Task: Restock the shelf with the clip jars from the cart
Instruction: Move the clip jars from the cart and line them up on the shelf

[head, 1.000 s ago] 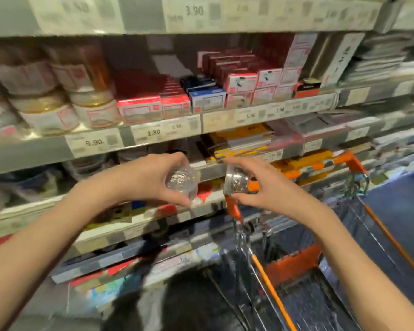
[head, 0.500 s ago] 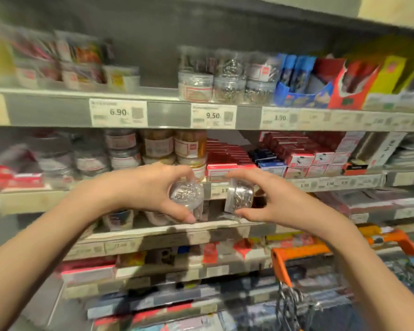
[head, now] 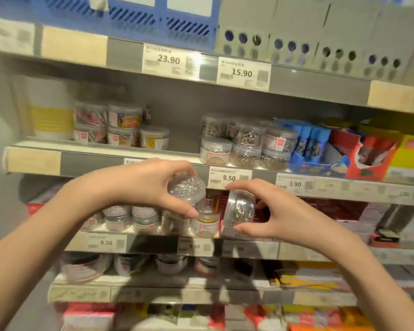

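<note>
Left hand [head: 153,187] grips one clip jar [head: 186,188]; right hand [head: 280,216] another [head: 240,212].

Two small clear round clip jars full of silver clips are held up in front of the shelf [head: 153,161]. The left jar [head: 186,189] is tipped so one flat end faces the viewer, level with the shelf's front edge. The right jar [head: 240,212] lies on its side just beside it, slightly lower. Matching clip jars [head: 245,145] stand stacked on the shelf, farther back and to the right.
</note>
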Demonstrator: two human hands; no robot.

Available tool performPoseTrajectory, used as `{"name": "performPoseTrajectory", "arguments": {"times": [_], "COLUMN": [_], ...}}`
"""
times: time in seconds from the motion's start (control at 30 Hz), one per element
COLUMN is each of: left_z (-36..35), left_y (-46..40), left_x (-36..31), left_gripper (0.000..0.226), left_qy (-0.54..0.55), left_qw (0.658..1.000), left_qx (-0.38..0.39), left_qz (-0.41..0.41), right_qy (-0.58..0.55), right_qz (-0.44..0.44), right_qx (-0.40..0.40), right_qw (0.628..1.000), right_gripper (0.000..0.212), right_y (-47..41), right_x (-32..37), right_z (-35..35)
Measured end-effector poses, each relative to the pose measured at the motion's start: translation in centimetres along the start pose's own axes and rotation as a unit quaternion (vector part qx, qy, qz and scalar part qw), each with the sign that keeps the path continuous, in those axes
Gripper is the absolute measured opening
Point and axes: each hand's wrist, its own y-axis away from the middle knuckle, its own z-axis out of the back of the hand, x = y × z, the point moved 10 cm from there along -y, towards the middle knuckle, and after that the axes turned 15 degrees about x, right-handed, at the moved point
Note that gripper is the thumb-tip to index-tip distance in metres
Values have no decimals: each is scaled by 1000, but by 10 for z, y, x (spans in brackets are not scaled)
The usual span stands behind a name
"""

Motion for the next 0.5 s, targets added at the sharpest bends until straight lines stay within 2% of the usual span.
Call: {"name": "performPoseTrajectory", "arguments": {"times": [0.2, 0.5], "left_z": [35, 80], "left_y": [-3, -13], "left_x": [-1, 12], "left_gripper": [93, 91], "left_qy": [-21, -37], "left_qw": [999, 996], "left_qx": [-36, -77], "left_qz": [12, 36], "right_qy": [34, 89], "right_qz": [15, 51], "right_qx": [-39, -191], "right_qw": [999, 976], "right_gripper": [62, 66], "right_y": [-12, -24], "right_x": [10, 34], "right_z": [27, 74]}}
